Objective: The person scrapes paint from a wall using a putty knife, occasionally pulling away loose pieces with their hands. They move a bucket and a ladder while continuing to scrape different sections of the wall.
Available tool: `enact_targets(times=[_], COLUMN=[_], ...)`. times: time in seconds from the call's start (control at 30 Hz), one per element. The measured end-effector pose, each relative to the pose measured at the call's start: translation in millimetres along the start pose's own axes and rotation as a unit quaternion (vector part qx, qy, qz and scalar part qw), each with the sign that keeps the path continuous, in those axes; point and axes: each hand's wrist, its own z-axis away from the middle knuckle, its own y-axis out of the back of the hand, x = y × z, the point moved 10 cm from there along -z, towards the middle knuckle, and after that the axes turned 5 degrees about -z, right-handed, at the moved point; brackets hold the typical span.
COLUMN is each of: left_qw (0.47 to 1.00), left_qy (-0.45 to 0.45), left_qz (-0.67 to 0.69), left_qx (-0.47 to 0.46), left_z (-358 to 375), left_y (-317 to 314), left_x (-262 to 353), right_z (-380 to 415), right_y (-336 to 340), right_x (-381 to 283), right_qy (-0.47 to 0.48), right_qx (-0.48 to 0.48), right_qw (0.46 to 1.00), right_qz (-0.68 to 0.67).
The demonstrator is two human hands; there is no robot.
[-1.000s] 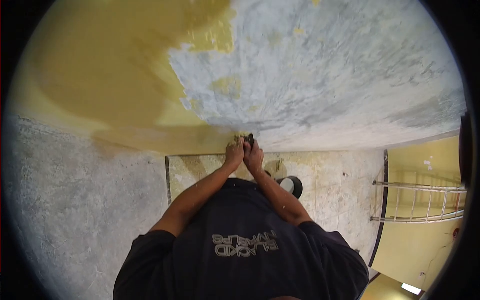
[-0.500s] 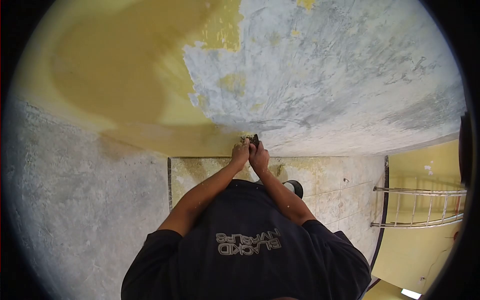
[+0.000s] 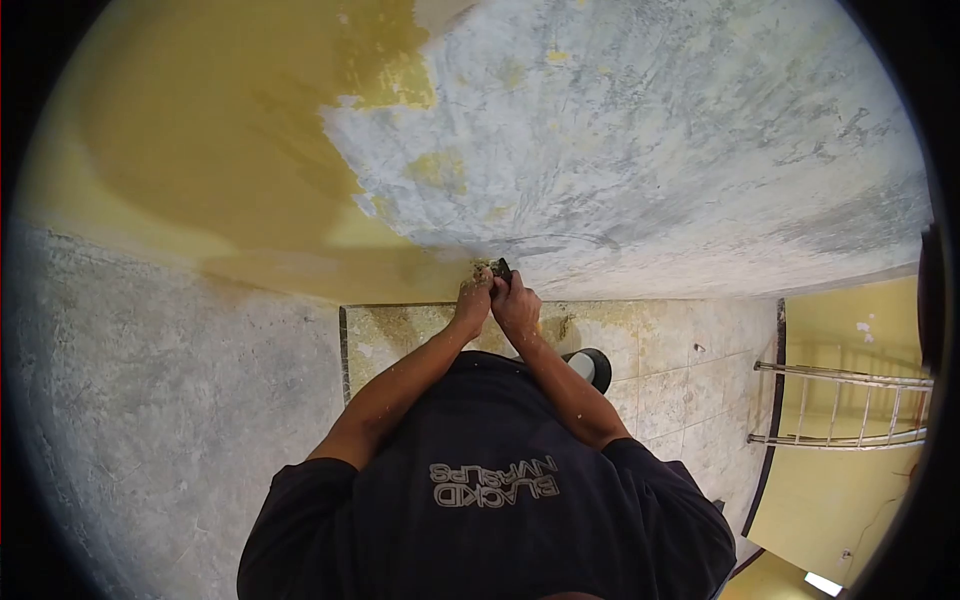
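Observation:
Close together at the foot of the wall, my two hands meet at a small dark scraper (image 3: 503, 268). My right hand (image 3: 516, 304) is closed on it, with the dark edge showing above the fingers. Fingers of my left hand (image 3: 474, 300) are closed against the scraper's other side, where crumbly yellowish paint scrapings (image 3: 483, 270) cling. How much of the tool lies under the fingers is hidden. The wall in front has yellow paint (image 3: 200, 150) on the left and a bared grey-white surface (image 3: 600, 140) on the right, with a ragged border between them.
A grey plastered wall (image 3: 180, 400) stands to the left. Paint-stained floor tiles (image 3: 670, 380) lie below, with a dark-rimmed round object (image 3: 597, 370) by my right forearm. A metal ladder (image 3: 850, 375) is at the right, near another yellow wall (image 3: 820, 500).
The view has shifted a little, so the wall's paint border sits further left. My hands stay together at the scraper, which appears slightly more to the left and tilted.

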Motion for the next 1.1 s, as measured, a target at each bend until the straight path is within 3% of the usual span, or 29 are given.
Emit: enact_targets(times=[0.13, 0.17, 0.2, 0.23, 0.27, 0.3, 0.43, 0.47, 0.53, 0.63, 0.77, 0.8, 0.83, 0.87, 0.9, 0.93, 1.0, 1.07, 1.1], left_qw=[0.999, 0.959, 0.831, 0.829, 0.949, 0.998, 0.998, 0.993, 0.983, 0.998, 0.987, 0.977, 0.815, 0.813, 0.909, 0.972, 0.978, 0.993, 0.987], left_qy=[-0.013, -0.135, -0.257, -0.265, -0.128, 0.016, 0.022, -0.006, -0.037, 0.012, -0.059, -0.094, -0.264, -0.262, -0.195, -0.121, -0.159, 0.102, 0.158], left_qz=[0.022, -0.245, -0.487, -0.486, -0.283, -0.057, -0.059, -0.118, -0.18, -0.067, -0.145, -0.182, -0.51, -0.513, -0.362, -0.194, -0.13, 0.061, 0.028], left_qx=[0.025, 0.053, 0.08, 0.086, 0.05, 0.013, 0.011, -0.001, -0.012, -0.012, 0.042, 0.052, 0.084, 0.084, 0.072, 0.052, 0.043, -0.029, -0.033], left_z=[4.1, 11.6, 11.7, 7.6, 2.6, 3.0, -15.2, -17.5, -15.6, -2.8, 5.5, 10.6, 14.3, 19.7, 7.5, -5.9, -6.6, 13.6, 16.0], left_y=[9.2, 13.1, 0.3, -3.2, 3.4, -2.2, -9.7, -8.2, -6.0, -1.4, 20.6, 29.0, 20.0, 22.6, 30.8, 32.0, 26.5, 6.3, 7.1], left_x=[6.2, 18.9, 41.0, 53.1, 29.5, 1.2, -31.1, -31.9, -13.2, -12.4, 19.3, 34.9, 48.8, 42.0, 32.7, 15.1, 5.2, -11.2, -27.7], right_z=[-9.3, -2.8, -12.2, -19.6, -12.3, -6.6, -0.8, 2.6, -1.3, 3.9, -0.6, -4.2, 0.2, 8.1, 0.3, -7.9, -0.8, 7.1, 22.0], right_y=[4.5, 2.6, 1.4, 0.5, -5.9, -13.9, -18.0, -19.2, -20.0, -16.6, -10.5, -8.9, -12.9, -13.1, -14.1, -14.3, -18.9, -36.3, -87.5], right_x=[-15.7, -14.0, -14.4, -10.4, 2.0, 12.9, 25.9, 27.2, 20.1, 11.8, -15.8, -26.6, -21.1, -22.2, -24.6, -24.0, -13.3, 17.2, 65.9], right_qy=[0.049, 0.049, 0.061, 0.069, 0.043, 0.021, 0.001, -0.011, -0.021, -0.015, -0.005, 0.018, 0.013, 0.011, 0.027, 0.042, 0.077, -0.058, -0.114], right_qx=[0.01, 0.013, 0.027, 0.033, -0.004, -0.04, -0.05, -0.053, -0.053, -0.036, -0.025, -0.013, 0.028, 0.027, 0.003, -0.023, -0.028, -0.074, -0.114], right_qw=[0.998, 0.997, 0.995, 0.994, 0.997, 0.997, 0.998, 0.998, 0.998, 0.999, 0.998, 0.997, 0.998, 0.998, 0.995, 0.991, 0.99, 0.93, 0.887], right_qz=[-0.032, -0.052, -0.073, -0.075, -0.069, -0.062, -0.025, -0.021, -0.021, -0.029, -0.058, -0.075, -0.06, -0.064, -0.095, -0.123, -0.118, -0.356, -0.434])
